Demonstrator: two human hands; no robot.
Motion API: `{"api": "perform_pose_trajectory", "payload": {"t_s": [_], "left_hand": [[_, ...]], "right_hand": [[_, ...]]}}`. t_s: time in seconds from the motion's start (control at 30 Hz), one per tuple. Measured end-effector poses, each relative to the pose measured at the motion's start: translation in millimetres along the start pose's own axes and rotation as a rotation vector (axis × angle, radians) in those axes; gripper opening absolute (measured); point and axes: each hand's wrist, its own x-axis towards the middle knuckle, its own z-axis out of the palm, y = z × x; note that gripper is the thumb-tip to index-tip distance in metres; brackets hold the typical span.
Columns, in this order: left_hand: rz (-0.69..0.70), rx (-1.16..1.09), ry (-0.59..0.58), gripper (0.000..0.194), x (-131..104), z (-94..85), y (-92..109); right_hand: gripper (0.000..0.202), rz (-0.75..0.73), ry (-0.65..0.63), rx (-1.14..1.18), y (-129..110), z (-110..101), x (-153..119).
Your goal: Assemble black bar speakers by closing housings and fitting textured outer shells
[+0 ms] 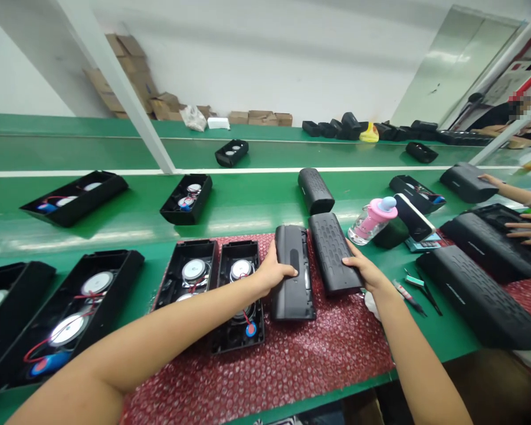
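L hand (271, 274) pinches the smooth black case (287, 301) at its left edge: thumb lies on the face, other fingers go round the side, partly hidden. R hand (363, 267) grips the patterned black case (331, 251) at its right edge, thumb on top. Both cases are above the red bubble wrap (301, 366), just beside each other; I cannot tell if they rest on it or are lifted a bit.

On the wrap, left of the cases, are 2 open shells, each w/ white round speakers & red wires inside. The left shell (194, 247) is partly covered by the L forearm; the right shell (226, 336) has also a blue-rimmed part at its near end. On the green desk (451, 321), far left, a bigger-looking shell (130, 262) contains 2 white speakers, red wire and a blue cylinder (48, 362).

Behind the wrap, a small shell (207, 195) holds 2 speakers plus a blue part. Near the R hand stands a tilted clear bottle (374, 219) w/ pink-and-blue top; contents hard to see. At the back are cardboard boxes (133, 77), inside not visible.
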Motion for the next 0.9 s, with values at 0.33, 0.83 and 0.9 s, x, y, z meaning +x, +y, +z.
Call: {"api": "perform_pose_trajectory", "payload": {"t_s": [0.33,0.83,0.9], "left_hand": [[0.024,-0.02,-0.008,0.112,0.2,0.7,-0.4],[0.038,0.026,-0.004,0.098,1.8,2.8,-1.8],[0.042,0.017,-0.01,0.098,2.2,2.1,-2.4]], "right_hand": [[0.046,-0.55,0.536,-0.674,22.9,11.8,-54.6],[0.048,-0.862,0.281,-0.886,67.0,124.1,-114.1],[0.051,-0.832,0.268,-0.898,65.7,125.3,-113.4]]}}
